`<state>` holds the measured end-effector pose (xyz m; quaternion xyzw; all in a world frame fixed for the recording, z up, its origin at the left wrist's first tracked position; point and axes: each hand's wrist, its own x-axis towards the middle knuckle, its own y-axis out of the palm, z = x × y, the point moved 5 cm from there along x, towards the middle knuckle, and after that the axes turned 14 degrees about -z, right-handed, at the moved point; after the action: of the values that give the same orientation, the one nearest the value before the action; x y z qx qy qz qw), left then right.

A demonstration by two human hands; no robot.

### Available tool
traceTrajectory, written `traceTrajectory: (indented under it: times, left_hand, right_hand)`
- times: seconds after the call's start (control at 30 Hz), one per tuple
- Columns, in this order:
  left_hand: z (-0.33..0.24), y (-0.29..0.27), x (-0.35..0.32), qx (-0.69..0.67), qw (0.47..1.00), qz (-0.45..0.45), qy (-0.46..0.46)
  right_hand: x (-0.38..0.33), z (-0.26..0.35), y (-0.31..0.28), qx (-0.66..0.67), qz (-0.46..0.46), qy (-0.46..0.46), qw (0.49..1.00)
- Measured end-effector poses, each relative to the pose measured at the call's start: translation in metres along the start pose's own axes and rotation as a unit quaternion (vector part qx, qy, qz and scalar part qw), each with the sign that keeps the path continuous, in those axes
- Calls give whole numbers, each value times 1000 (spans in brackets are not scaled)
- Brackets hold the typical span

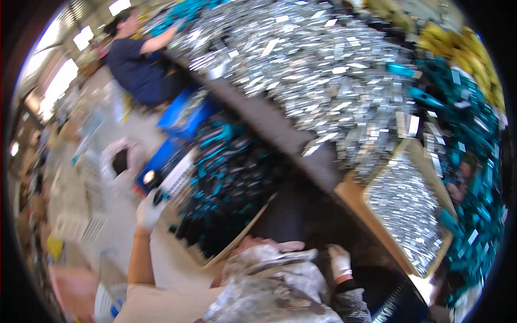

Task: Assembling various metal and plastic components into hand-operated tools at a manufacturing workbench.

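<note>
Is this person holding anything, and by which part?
The left hand seems to hold a blurred dark object near its lower end; for the right hand, I cannot tell.

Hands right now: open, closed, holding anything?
Left hand: closed on a dark object, too blurred to identify.
Right hand: cannot tell; no held object visible.

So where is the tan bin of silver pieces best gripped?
The tan bin is probably best gripped along its raised left edge, coming from the left, where the right hand is: that long edge faces the person, while teal pieces crowd the right side.
</note>
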<state>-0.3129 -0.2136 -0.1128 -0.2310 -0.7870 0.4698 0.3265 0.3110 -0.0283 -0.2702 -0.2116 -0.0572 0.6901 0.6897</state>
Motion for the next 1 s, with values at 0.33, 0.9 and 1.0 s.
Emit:
traceTrajectory:
  times: [0.33,0.9,1.0]
  left_hand:
    - [61,136,-17,287,907,305,42]
    - [-565,11,69,-375,777,120,491]
    - [-612,46,87,-288,851,69,434]
  right_hand:
    - [-55,220,-12,-12,237,-218,947]
    - [169,414,-83,-567,-266,-393,673]
    - [184,412,-63,-592,-265,-321,690]
